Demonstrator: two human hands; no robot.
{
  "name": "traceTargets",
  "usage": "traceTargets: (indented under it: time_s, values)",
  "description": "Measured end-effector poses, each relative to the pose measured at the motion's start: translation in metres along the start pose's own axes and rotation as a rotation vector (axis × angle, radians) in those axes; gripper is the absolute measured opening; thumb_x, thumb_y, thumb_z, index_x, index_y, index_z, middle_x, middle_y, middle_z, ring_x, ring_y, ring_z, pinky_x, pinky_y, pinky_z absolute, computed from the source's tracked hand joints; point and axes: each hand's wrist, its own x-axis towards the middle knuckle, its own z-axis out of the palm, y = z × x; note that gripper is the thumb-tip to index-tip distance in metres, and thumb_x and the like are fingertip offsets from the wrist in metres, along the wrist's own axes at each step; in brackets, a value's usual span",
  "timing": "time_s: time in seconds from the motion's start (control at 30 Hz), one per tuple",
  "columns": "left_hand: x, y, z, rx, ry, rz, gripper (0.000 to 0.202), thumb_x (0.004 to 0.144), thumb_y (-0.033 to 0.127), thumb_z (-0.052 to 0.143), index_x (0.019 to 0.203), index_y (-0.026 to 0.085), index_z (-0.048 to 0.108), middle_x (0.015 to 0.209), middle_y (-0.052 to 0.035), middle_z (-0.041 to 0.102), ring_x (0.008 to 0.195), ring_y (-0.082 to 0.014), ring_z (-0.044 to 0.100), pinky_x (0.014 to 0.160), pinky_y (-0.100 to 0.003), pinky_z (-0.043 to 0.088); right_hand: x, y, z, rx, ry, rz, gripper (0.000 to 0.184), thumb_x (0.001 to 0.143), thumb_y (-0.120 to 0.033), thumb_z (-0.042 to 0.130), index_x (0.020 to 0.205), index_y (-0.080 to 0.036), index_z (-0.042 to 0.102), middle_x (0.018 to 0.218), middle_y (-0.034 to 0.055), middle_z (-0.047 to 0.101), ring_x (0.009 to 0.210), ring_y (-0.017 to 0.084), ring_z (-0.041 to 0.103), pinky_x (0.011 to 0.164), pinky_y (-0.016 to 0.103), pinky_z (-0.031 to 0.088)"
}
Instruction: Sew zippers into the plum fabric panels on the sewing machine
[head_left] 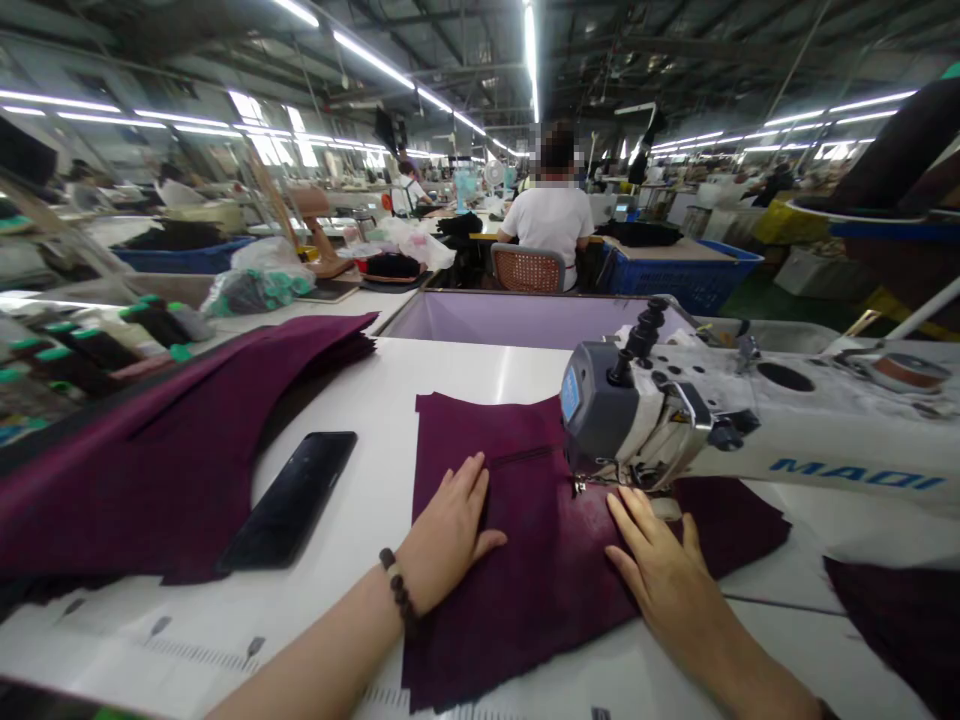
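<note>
A maroon fabric piece [517, 590] lies flat on the white sewing table [375, 400], partly under the head of the sewing machine [600, 410]. Fingers stretched out, my left hand [450, 535] rests on the cloth left of the needle area, close to a dark stitched line [521, 457]. My right hand [660, 555] lies spread on the same cloth, just right of the presser foot [578, 485]. Neither hand grips anything. The machine head hides the fabric's far right part, which shows again beyond my right hand.
To the left lie a stack of maroon fabric pieces [180, 430] and a black phone [292, 500]. Thread cones [75, 350] stand at the far left. More dark fabric [900, 620] is at the right edge. A person in white [551, 225] sits ahead, beside a blue crate [675, 275].
</note>
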Motion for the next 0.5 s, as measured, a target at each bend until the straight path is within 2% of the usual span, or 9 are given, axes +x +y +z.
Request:
traceTargets:
  time_s: [0.07,0.13,0.2,0.27,0.33,0.4,0.47,0.5]
  values:
    - [-0.017,0.018,-0.001,-0.074,-0.033,0.097,0.07,0.074,0.043,0.065,0.13,0.01,0.039,0.139,-0.0196,0.031,0.128,-0.0303,0.029,0.102,-0.048,0.031,0.002,0.001,-0.001,0.026,0.025,-0.01,0.05,0.094,-0.041,0.016,0.127,-0.014,0.043,0.126,0.014,0.046,0.117,0.027,0.041,0.094,0.061,0.026]
    - [-0.028,0.033,0.005,-0.13,-0.128,0.189,0.076,0.07,0.053,0.064,0.132,0.018,0.037,0.141,-0.0167,0.028,0.128,-0.034,0.027,0.1,-0.054,0.031,0.004,0.004,-0.001,0.07,0.057,-0.009,0.045,0.094,-0.038,0.021,0.124,-0.015,0.045,0.122,0.013,0.049,0.115,0.025,0.044,0.097,0.058,0.025]
    - [-0.023,0.035,0.014,-0.114,-0.192,0.219,0.072,0.073,0.057,0.057,0.132,0.021,0.039,0.14,-0.0153,0.029,0.128,-0.036,0.026,0.098,-0.058,0.029,0.006,0.009,0.001,0.113,0.113,0.007,0.041,0.093,-0.036,0.025,0.119,-0.015,0.049,0.117,0.0126,0.053,0.112,0.025,0.046,0.1,0.056,0.024]
    - [0.004,0.022,0.018,-0.032,-0.116,0.118,0.064,0.08,0.053,0.052,0.133,0.02,0.037,0.141,-0.0139,0.029,0.13,-0.0327,0.024,0.101,-0.056,0.025,0.01,0.014,0.003,0.141,0.169,0.029,0.037,0.092,-0.035,0.029,0.109,-0.013,0.054,0.111,0.013,0.055,0.111,0.025,0.047,0.102,0.054,0.023]
    - [0.045,0.001,0.015,0.075,-0.004,-0.044,0.054,0.083,0.045,0.052,0.129,0.019,0.043,0.139,-0.0149,0.033,0.129,-0.0325,0.026,0.101,-0.057,0.024,0.013,0.019,0.005,0.165,0.194,0.046,0.034,0.091,-0.033,0.03,0.1,-0.013,0.056,0.105,0.013,0.056,0.107,0.025,0.049,0.103,0.053,0.023]
    - [0.084,-0.014,0.005,0.117,0.066,-0.142,0.048,0.088,0.033,0.046,0.13,0.012,0.041,0.139,-0.0217,0.029,0.13,-0.0358,0.021,0.098,-0.064,0.019,0.015,0.023,0.008,0.19,0.182,0.046,0.03,0.091,-0.031,0.032,0.096,-0.014,0.057,0.102,0.0117,0.056,0.104,0.024,0.05,0.103,0.052,0.024]
    - [0.104,-0.015,-0.003,0.121,0.079,-0.166,0.049,0.089,0.031,0.044,0.13,0.006,0.039,0.136,-0.0266,0.032,0.128,-0.0373,0.025,0.095,-0.064,0.024,0.016,0.026,0.01,0.209,0.17,0.039,0.026,0.09,-0.028,0.034,0.094,-0.016,0.056,0.103,0.0108,0.056,0.103,0.023,0.051,0.102,0.053,0.024]
    - [0.105,-0.009,-0.005,0.114,0.068,-0.141,0.05,0.088,0.033,0.045,0.13,0.005,0.039,0.135,-0.0265,0.034,0.127,-0.0363,0.028,0.096,-0.06,0.027,0.016,0.026,0.011,0.215,0.16,0.039,0.025,0.089,-0.027,0.035,0.094,-0.016,0.056,0.104,0.0108,0.056,0.104,0.023,0.05,0.102,0.053,0.024]
